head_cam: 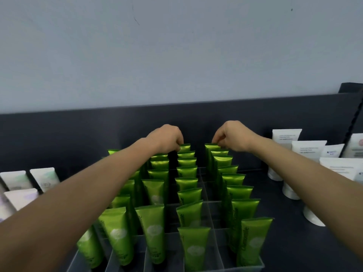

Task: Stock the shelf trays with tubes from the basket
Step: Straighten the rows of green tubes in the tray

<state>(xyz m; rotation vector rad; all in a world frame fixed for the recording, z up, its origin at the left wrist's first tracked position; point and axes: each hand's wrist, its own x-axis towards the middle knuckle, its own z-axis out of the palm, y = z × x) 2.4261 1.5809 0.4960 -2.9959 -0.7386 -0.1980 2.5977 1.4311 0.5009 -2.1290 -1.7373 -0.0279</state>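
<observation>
Several green tubes stand upright in rows inside a clear divided tray (pixel 214 269) on a dark shelf. My left hand (pixel 167 138) reaches to the back of the tray and pinches the top edge of the rearmost green tube (pixel 185 147) in a middle row. My right hand (pixel 229 137) pinches the top of the rearmost green tube (pixel 211 147) in the right row. Both arms stretch forward over the tray. The basket is out of view.
White tubes (pixel 285 137) stand in rows on the right of the shelf, and pale tubes (pixel 45 178) on the left. A dark back panel (pixel 78 132) rises behind the tray, with a grey wall above it.
</observation>
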